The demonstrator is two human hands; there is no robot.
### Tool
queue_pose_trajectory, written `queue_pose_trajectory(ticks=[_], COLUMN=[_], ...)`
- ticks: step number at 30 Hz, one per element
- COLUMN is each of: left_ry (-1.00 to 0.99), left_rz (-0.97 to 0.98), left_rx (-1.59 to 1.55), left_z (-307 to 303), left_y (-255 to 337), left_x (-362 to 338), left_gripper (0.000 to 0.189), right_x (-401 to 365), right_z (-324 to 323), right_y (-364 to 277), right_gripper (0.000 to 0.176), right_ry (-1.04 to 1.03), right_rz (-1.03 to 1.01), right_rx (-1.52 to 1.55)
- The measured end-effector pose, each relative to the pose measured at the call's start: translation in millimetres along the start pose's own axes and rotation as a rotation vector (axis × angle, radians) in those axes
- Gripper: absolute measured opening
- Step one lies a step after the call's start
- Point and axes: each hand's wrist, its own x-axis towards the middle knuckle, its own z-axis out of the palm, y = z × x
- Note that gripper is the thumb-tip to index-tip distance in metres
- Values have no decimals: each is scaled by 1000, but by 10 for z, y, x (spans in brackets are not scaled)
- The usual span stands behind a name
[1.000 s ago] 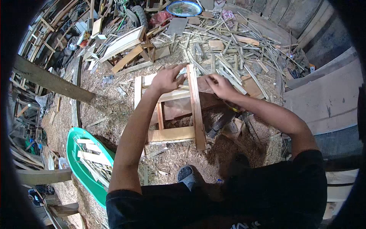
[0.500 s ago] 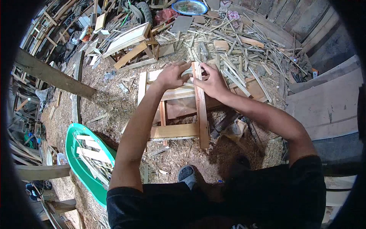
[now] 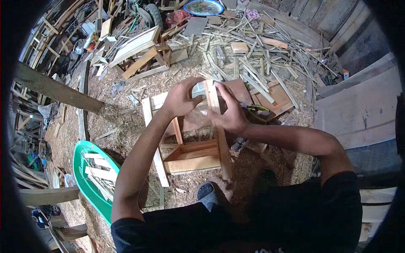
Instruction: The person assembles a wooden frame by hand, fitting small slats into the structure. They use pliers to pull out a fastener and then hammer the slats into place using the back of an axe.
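A small wooden frame [image 3: 192,163] with side rails and a box-like cross section stands tilted in front of me. My right hand [image 3: 231,113] is closed round the upper part of its right rail [image 3: 223,152], the thumb lying across the wood. At the frame's far end, my left hand [image 3: 182,100] curls over the top just left of that rail; some of its fingertips are hidden behind the wood. The left rail [image 3: 155,147] slants down beneath my left forearm.
A green plastic tub [image 3: 80,175] holding wood offcuts lies at the left. Another wooden frame [image 3: 137,50] rests farther back. Scrap sticks [image 3: 253,50] pile up behind my hands, and a round wooden post [image 3: 59,88] leans in from the left. Sawdust and shavings cover the floor.
The wooden frame has tipped, its near end now lower and nearer me, showing the inside of the box-like section and the left rail. Both hands have come slightly nearer with it.
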Motion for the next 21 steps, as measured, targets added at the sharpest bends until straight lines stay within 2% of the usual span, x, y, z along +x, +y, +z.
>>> queue_pose_trajectory(ticks=[1,4,5,8,9,14,15,18,21], left_ry=[44,-89,-88,-163,-57,66,67,78,47], left_rz=[34,-48,15,-82,-64,-52,-49,-31,-120], left_rx=[-25,-325,-326,-281,-218,-119,-118,-113,-113], left_z=[4,-91,-133,-251,-175,9,28,91,130], left_y=[17,-19,38,417,453,533,555,597,595], left_x=[-58,-114,-140,-312,-386,-463,-451,-398,-325], left_gripper=[51,52,47,47,43,41,41,41,41], right_x=[-15,-126,-171,-232,-265,-409,-370,-326,-282], right_z=[1,21,21,-71,-102,-160,-160,-144,-217], right_y=[-83,-139,-149,-192,-226,-68,2,103,103], right_gripper=[82,84,85,88,88,94,95,94,97], right_ry=[-10,-26,-31,-96,-118,-174,-157,-150,-168], right_rz=[-12,-68,-98,-164,-164,-86,-181,-219,-66], right_rx=[-37,-86,-100,-106,-117,-7,-30,122,203])
